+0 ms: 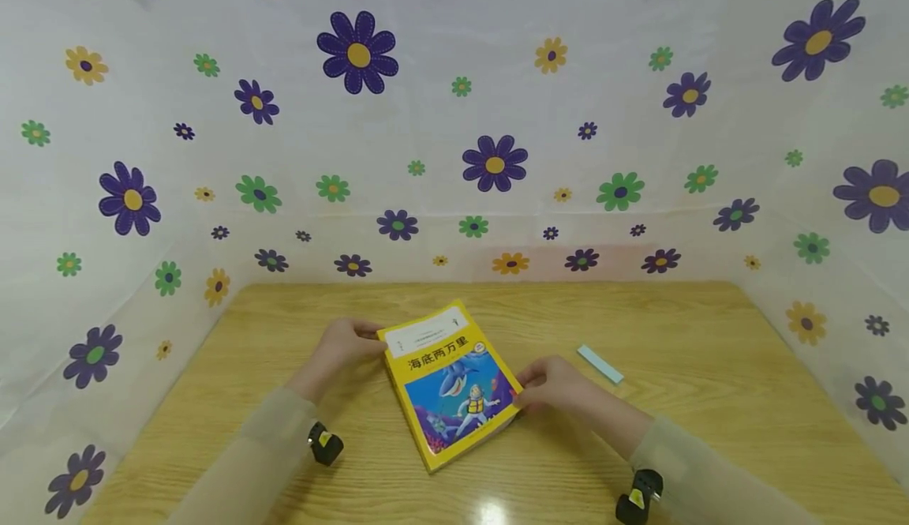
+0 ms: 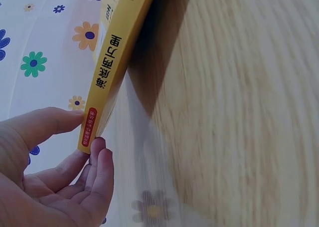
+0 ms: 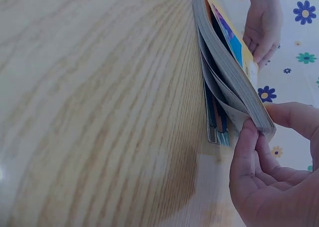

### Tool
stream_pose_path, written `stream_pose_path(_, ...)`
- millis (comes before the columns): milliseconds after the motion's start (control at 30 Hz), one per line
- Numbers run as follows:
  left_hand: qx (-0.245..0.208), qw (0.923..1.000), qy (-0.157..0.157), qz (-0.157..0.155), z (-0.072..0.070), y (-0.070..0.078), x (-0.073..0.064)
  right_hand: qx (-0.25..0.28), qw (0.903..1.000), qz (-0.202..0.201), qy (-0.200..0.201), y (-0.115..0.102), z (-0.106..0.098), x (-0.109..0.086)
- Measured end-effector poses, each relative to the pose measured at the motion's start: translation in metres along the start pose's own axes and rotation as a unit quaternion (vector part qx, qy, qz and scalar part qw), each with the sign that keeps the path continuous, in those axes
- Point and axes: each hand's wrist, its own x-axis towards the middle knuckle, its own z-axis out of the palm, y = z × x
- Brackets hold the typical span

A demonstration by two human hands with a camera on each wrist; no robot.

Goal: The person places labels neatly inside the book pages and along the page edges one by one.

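Note:
A yellow paperback book (image 1: 454,387) with a blue undersea picture lies face up at an angle between the two hands. My left hand (image 1: 349,349) pinches its upper left corner, thumb on top and fingers beneath. The yellow spine (image 2: 107,62) shows in the left wrist view, with a dark shadow beside it on the tabletop. On the opposite edge, my right hand (image 1: 550,383) grips the page block between thumb and fingers. The right wrist view shows the pages (image 3: 232,70) fanned apart, some lower pages and the back cover (image 3: 215,117) hanging below the fingers.
A light blue strip (image 1: 600,364) lies on the wooden table (image 1: 675,328), right of the book. White cloth with printed flowers (image 1: 426,114) encloses the table at the back and both sides. Each sleeve carries a black wrist camera (image 1: 326,444).

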Motion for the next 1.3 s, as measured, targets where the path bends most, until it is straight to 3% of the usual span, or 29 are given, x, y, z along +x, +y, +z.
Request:
stream_pose_path(233, -0.018, 0.9998, -0.006, 0.0, 0.012, 0.011, 0.003, 0.012, 0.9999, 0.004, -0.002, 0.004, -0.004, -0.013)
stream_pose_path(667, -0.005, 0.9984, -0.012, 0.056, 0.035, 0.022, 0.012, 0.02, 0.9988, 0.041, 0.019, 0.016, -0.001, -0.035)
stream_pose_path(933, -0.039, 0.9982, -0.019, 0.041, 0.05, 0.027, 0.022, 0.016, 0.9982, 0.057, 0.012, 0.021, -0.001, -0.043)
stream_pose_path(1300, -0.049, 0.9965, -0.029, 0.061, 0.061, 0.037, 0.023, 0.025, 0.9976, 0.065, 0.008, 0.03, 0.004, -0.049)
